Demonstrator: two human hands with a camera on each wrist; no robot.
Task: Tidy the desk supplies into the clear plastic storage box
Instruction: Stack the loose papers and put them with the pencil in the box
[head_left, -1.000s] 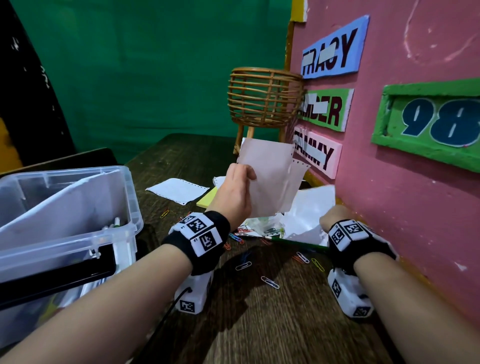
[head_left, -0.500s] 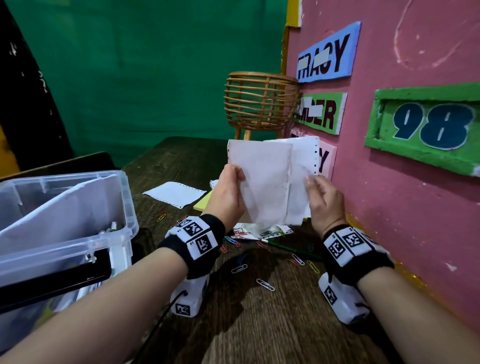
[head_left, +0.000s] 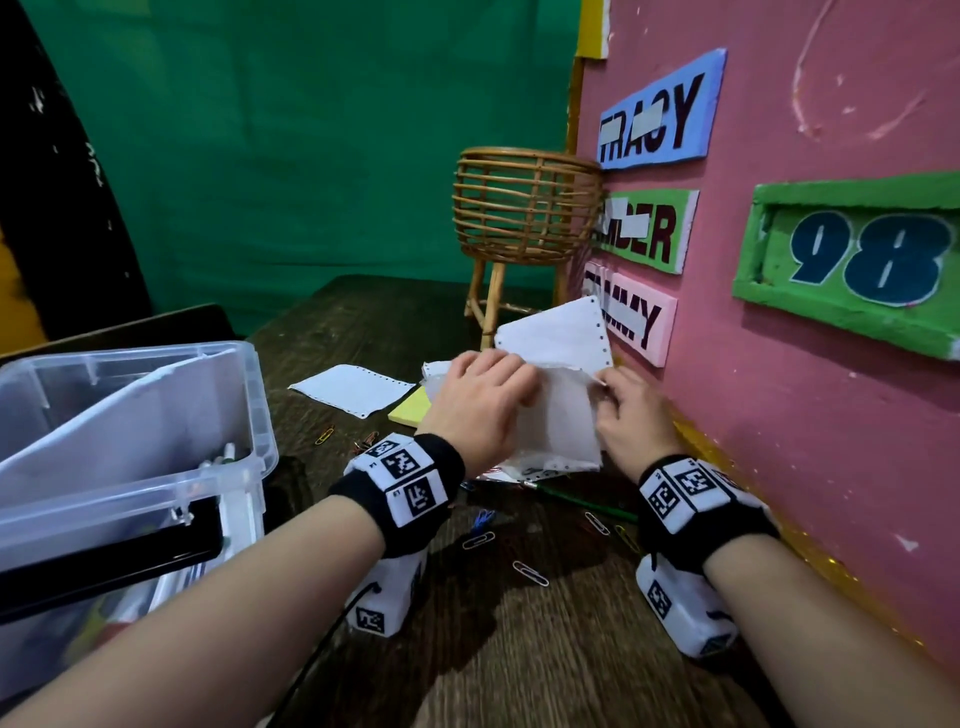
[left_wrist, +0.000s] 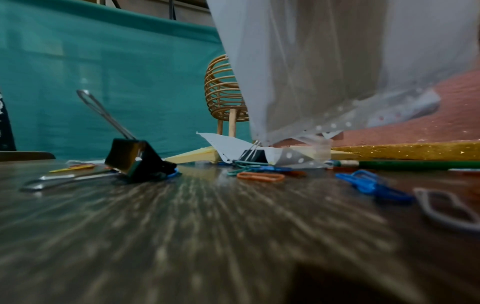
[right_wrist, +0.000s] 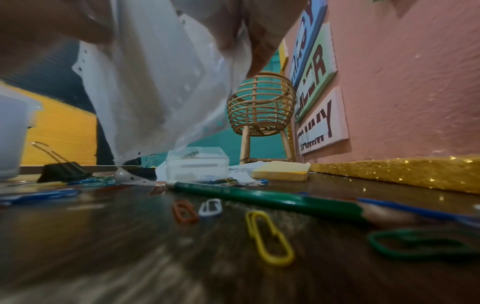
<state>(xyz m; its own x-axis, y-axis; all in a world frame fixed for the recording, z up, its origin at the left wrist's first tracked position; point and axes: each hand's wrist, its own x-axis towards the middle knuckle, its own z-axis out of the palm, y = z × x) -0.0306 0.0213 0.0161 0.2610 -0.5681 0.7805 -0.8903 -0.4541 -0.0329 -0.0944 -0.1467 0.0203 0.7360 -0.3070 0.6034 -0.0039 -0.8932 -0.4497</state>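
My left hand (head_left: 493, 389) and right hand (head_left: 621, 392) both grip a small stack of white perforated paper sheets (head_left: 563, 421), held low over the desk beside the pink wall. Seen from the wrists, the sheets (left_wrist: 324, 72) hang just above the clutter, with their lower edge (right_wrist: 155, 92) near the table. The clear plastic storage box (head_left: 249, 415) stands open at the left, with a white sheet and pens inside. On the desk lie another loose sheet (head_left: 353, 389), a yellow sticky-note pad (head_left: 410, 415), a green pencil (right_wrist: 272, 200), black binder clips (left_wrist: 135, 158) and several coloured paper clips (head_left: 530, 571).
A wicker basket on legs (head_left: 524, 208) stands at the back against the pink wall (head_left: 831, 467), which closes off the right side. A small clear plastic case (right_wrist: 197, 166) sits among the papers. The dark wooden desk (head_left: 519, 665) is bare near me.
My right hand lifted a sheet off the desk and joined it to the one in my left hand. Both hands have since lowered the sheets toward the table.
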